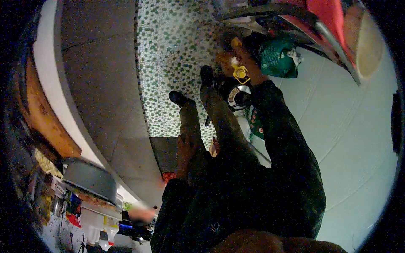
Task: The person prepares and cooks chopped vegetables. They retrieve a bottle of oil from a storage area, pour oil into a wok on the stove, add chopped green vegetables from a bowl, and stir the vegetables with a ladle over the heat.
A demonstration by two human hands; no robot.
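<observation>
My left hand (185,147) rests on my left leg (190,120), fingers apart and holding nothing that I can see. From a dark sleeve (282,118), my right arm reaches forward. The right hand (238,52) is dark and blurred, so its fingers and any hold are unclear. Right beside it is a yellow object (241,74) with a loop-like frame. Just below that stands a dark round item (239,97) with a pale, lettered rim. A green bag (278,59) with a crumpled white top lies to the right of the hand.
Green-and-white patterned floor (168,50) lies ahead, with dark cabinet fronts (101,63) on the left. A counter at lower left holds a grey basin (90,179) and bottles (110,232). A red item with a dark frame (327,21) is at upper right, beside a pale wall (346,118).
</observation>
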